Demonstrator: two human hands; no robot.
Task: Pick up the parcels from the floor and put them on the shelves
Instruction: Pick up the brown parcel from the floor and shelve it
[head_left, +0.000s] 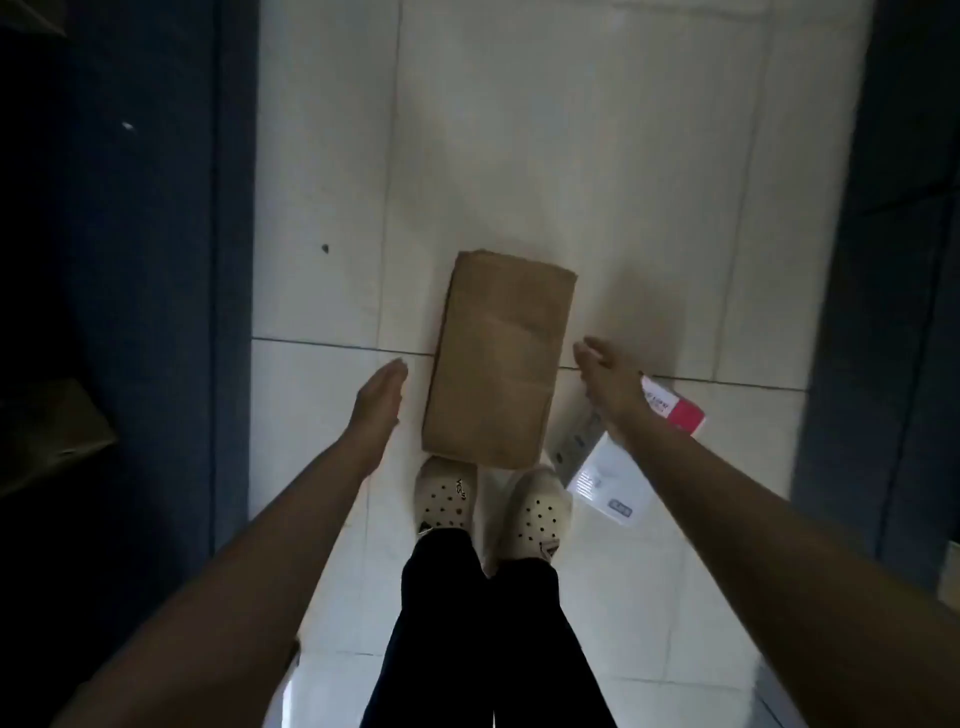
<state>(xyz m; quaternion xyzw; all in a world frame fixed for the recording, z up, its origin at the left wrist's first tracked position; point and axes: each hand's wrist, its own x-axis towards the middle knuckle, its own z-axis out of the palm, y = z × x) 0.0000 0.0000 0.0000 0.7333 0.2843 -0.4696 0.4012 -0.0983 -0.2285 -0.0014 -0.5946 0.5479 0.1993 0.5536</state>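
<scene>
A long brown cardboard parcel (501, 358) lies flat on the white tiled floor just ahead of my feet. My left hand (376, 405) hangs open beside its left edge, fingers straight, a short gap away. To the right of the parcel's right edge is my right hand (610, 382), open with fingers spread and not touching it. A white parcel with a pink end and printed labels (618, 467) lies on the floor under my right wrist, partly hidden by it.
Dark blue shelving (228, 260) flanks the aisle on the left, holding a brown box (52, 431). More dark shelving (878, 312) stands on the right. My cream clogs (447, 493) stand at the brown parcel's near end. White floor (571, 156) stretches ahead.
</scene>
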